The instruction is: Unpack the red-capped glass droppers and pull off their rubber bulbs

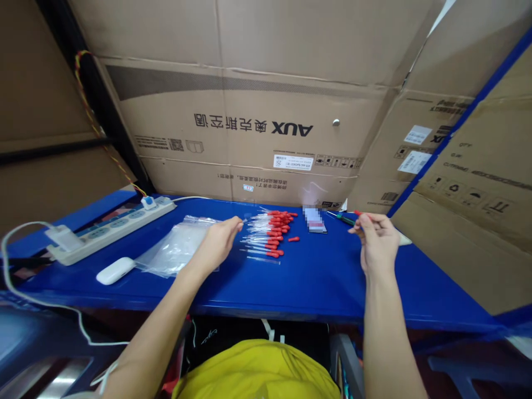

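Note:
A heap of clear droppers with red rubber bulbs [272, 233] lies mid-table on the blue surface [307, 277]. My left hand [218, 241] reaches toward the heap's left side, fingers pinched at the tip of one dropper. My right hand [376, 238] is held above the table at the right, fingers closed on a small red-tipped piece [357, 213]. A green-handled tool [343, 218] lies just left of that hand.
Clear plastic bags [177, 246] lie left of the heap. A power strip [110, 227] and a white earbud case [115, 270] sit at the far left. A small card [315, 220] lies behind the heap. Cardboard boxes [257, 111] wall off the back and right.

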The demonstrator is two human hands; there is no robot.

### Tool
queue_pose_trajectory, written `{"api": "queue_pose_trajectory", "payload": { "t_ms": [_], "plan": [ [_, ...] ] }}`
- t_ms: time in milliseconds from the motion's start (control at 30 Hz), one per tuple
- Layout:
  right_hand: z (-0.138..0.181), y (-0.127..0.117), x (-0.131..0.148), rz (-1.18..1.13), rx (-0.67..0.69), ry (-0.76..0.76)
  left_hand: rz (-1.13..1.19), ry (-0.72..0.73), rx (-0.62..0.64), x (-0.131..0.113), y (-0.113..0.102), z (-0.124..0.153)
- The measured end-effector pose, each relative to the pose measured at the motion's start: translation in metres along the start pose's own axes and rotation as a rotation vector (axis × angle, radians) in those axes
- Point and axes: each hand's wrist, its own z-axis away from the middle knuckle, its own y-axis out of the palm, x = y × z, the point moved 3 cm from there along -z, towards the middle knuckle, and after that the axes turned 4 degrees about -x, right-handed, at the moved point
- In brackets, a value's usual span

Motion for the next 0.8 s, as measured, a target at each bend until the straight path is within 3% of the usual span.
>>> {"api": "queue_pose_trajectory", "payload": {
  "t_ms": [100,200,300,533,800],
  "plan": [
    [0.006,0.014,-0.004,0.223,0.295,0.020,0.029,0.062,0.016,-0.009,-0.007,-0.001],
    [0.030,0.041,-0.007,0.474,0.627,-0.067,0.040,0.147,0.164,-0.030,0.002,0.001],
    [0.044,0.053,-0.014,0.678,0.791,-0.096,0.012,0.179,0.292,-0.041,0.014,0.006],
    [0.053,0.050,-0.025,1.094,0.860,-0.042,-0.003,0.149,0.407,-0.036,0.033,0.009],
    [0.056,0.056,-0.013,1.132,0.802,-0.103,-0.014,0.110,0.443,-0.033,0.039,0.008]
  ]
}}
